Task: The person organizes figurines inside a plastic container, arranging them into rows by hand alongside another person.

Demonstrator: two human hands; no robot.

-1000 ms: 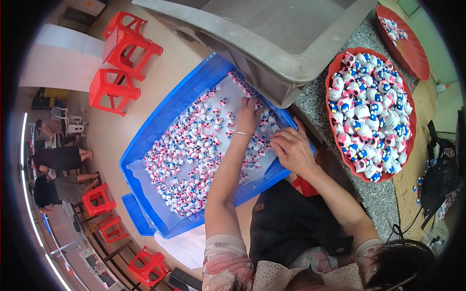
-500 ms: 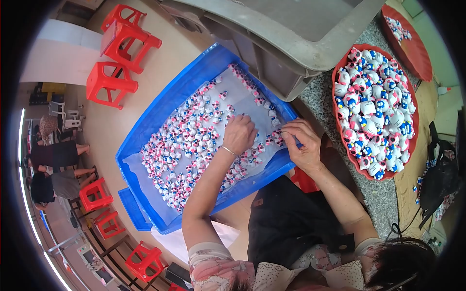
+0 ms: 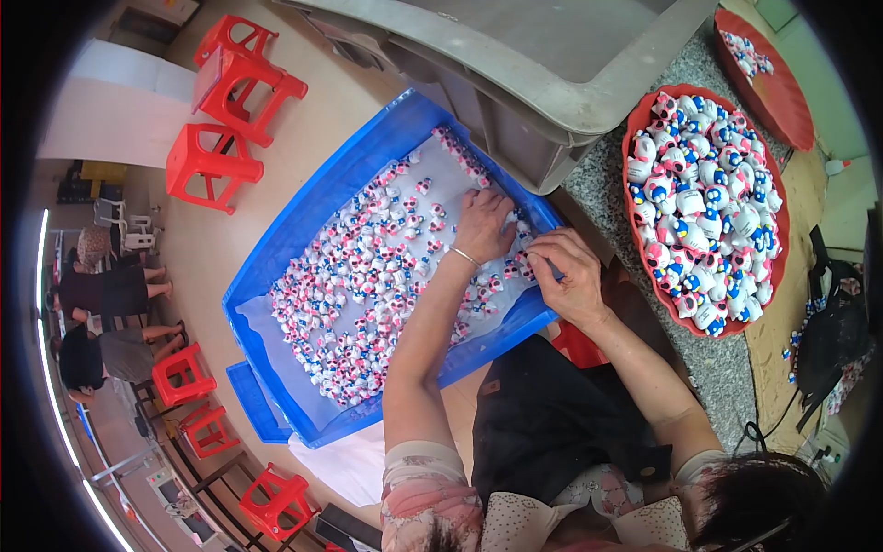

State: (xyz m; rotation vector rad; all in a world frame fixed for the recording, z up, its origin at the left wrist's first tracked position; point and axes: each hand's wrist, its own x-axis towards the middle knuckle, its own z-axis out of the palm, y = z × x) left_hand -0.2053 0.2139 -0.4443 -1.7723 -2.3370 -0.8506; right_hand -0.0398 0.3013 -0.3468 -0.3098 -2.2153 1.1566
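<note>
Left hand [image 3: 487, 224]: curled downward over the tray [image 3: 340, 184]; fingertips hidden, so whether it holds a piece cannot be told.
Right hand [image 3: 570, 274]: thumb and fingers drawn to a narrow gap over the tray's edge; whether anything is pinched there cannot be told.
Figures [image 3: 382, 267]: loose on the sheet [image 3: 262, 336], heaped to the left of both hands; a few lie at the right fingertips.
Row [image 3: 463, 158]: lined against the tray wall, just beyond the left hand. Judged vulnerable; a brush of the knuckles could break the line.
Tray edge: directly under the right hand. A figure released short could drop outside; likely cause, a loose pinch.
Sheet: reaches under the heap. A dragging left wrist could ruck it and shift many figures together.
Crate [image 3: 561, 106]: close beyond both hands, overhanging the tray corner; a raised hand could knock it.
Dish [image 3: 630, 138]: to the right of the right hand, heaped with larger figures; a swinging right elbow could spill the topmost.
</note>
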